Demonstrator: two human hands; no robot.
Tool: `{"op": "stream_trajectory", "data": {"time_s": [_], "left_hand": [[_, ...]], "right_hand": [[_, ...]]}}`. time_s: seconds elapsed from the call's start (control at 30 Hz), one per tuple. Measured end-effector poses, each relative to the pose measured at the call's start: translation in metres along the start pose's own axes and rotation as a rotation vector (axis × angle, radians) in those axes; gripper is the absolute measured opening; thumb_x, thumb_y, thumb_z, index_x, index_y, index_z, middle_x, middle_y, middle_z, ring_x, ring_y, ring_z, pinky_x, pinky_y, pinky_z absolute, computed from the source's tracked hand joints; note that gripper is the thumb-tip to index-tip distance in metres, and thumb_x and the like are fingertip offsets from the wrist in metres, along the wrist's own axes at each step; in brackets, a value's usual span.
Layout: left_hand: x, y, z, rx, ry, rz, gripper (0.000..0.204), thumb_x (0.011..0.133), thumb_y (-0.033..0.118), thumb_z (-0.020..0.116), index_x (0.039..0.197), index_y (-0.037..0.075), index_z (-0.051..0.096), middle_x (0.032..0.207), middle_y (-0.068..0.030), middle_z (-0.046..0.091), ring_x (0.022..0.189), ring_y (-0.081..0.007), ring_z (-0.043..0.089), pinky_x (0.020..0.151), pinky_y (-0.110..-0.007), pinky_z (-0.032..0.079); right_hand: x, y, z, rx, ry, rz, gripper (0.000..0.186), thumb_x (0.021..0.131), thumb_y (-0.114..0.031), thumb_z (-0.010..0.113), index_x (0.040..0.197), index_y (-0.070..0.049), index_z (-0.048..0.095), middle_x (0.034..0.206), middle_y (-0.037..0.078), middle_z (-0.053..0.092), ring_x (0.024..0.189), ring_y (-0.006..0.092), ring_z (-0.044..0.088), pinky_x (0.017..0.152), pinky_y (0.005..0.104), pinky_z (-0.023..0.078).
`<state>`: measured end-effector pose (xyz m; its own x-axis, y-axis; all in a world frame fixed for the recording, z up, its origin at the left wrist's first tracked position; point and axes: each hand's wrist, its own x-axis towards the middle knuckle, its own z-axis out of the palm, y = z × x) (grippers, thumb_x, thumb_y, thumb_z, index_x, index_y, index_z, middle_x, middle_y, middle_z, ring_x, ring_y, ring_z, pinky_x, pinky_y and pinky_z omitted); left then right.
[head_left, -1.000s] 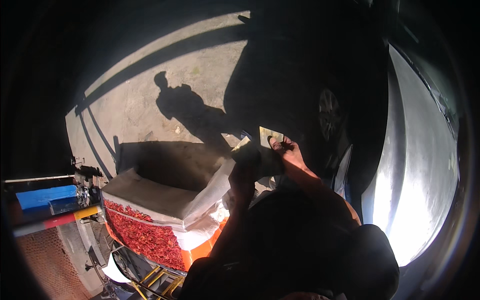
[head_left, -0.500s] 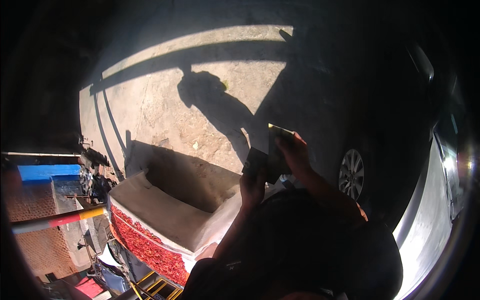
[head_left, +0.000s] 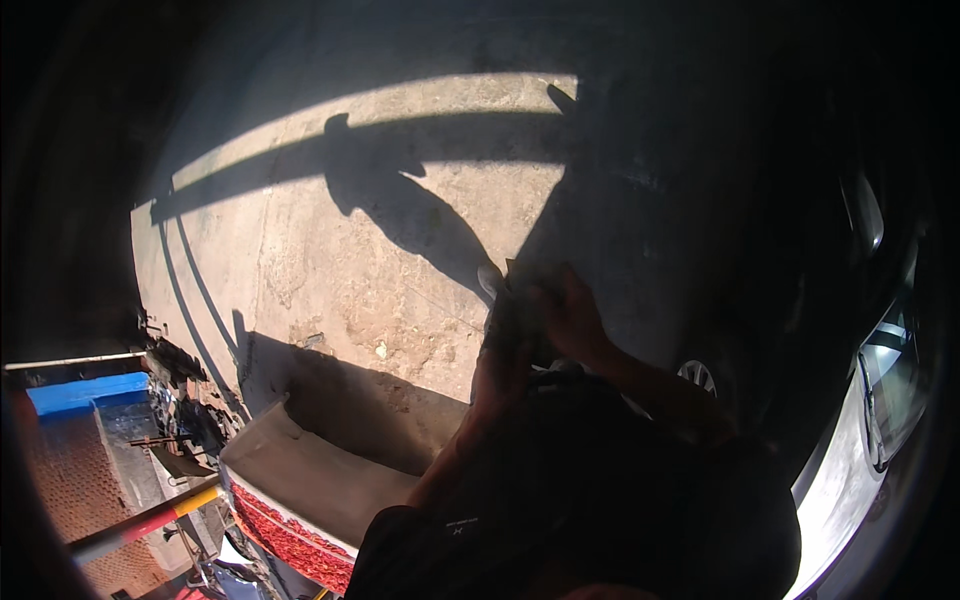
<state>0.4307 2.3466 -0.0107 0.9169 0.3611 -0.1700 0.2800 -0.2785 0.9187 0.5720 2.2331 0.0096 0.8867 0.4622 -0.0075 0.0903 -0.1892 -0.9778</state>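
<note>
My left hand (head_left: 503, 368) is closed around the lower end of a dark, flat object (head_left: 522, 305) in front of my body. From the other side, my right hand (head_left: 572, 312) grips it with bent fingers. A small corner of it catches the sun at the top, while the rest lies in deep shade. The hands are close together, and the shade hides what kind of thing it is and whether there is more than one piece.
At lower left stands a large open box (head_left: 330, 475) with a red chili pattern along its side. A striped pole (head_left: 150, 525) reaches toward it. A parked car (head_left: 850, 480) is on the right. Sunlit concrete ground (head_left: 440, 220) carries my shadow.
Two dark flat rectangular pieces, held apart and angled earlier, have come together between my hands. The view has shifted, so the box and ground sit lower and further left.
</note>
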Motion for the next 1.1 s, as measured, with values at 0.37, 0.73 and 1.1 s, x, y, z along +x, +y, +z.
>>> {"op": "stream_trajectory", "data": {"time_s": [0.37, 0.73, 1.1], "left_hand": [[0.309, 0.031, -0.155, 0.119, -0.475, -0.12, 0.057, 0.106, 0.034, 0.057, 0.151, 0.002, 0.044, 0.128, -0.0237, 0.067, 0.124, -0.0344, 0.066, 0.098, -0.04, 0.053], [0.595, 0.064, -0.211, -0.05, -0.469, -0.286, 0.028, 0.095, 0.014, 0.074, 0.117, -0.003, 0.071, 0.117, -0.0123, 0.074, 0.105, -0.0198, 0.072, 0.087, -0.033, 0.059], [0.844, 0.099, -0.215, -0.279, 0.06, -0.114, 0.029, 0.109, 0.026, 0.059, 0.115, -0.001, 0.067, 0.094, -0.0043, 0.071, 0.087, -0.0099, 0.062, 0.074, -0.03, 0.052]], "right_hand": [[0.303, -0.059, 0.058, 0.302, -0.402, 0.175, 0.028, 0.103, -0.018, 0.066, 0.127, -0.005, 0.059, 0.101, 0.005, 0.07, 0.092, 0.0102, 0.064, 0.083, 0.0319, 0.054], [0.607, 0.001, 0.075, -0.027, -0.55, -0.123, 0.04, 0.1, -0.023, 0.07, 0.132, -0.003, 0.061, 0.116, 0.016, 0.073, 0.108, 0.0302, 0.071, 0.095, 0.0382, 0.055], [0.892, 0.056, 0.018, 1.003, -0.037, 0.238, 0.05, 0.108, -0.043, 0.06, 0.141, -0.006, 0.057, 0.127, 0.005, 0.066, 0.116, 0.0138, 0.064, 0.094, 0.0383, 0.058]]}}
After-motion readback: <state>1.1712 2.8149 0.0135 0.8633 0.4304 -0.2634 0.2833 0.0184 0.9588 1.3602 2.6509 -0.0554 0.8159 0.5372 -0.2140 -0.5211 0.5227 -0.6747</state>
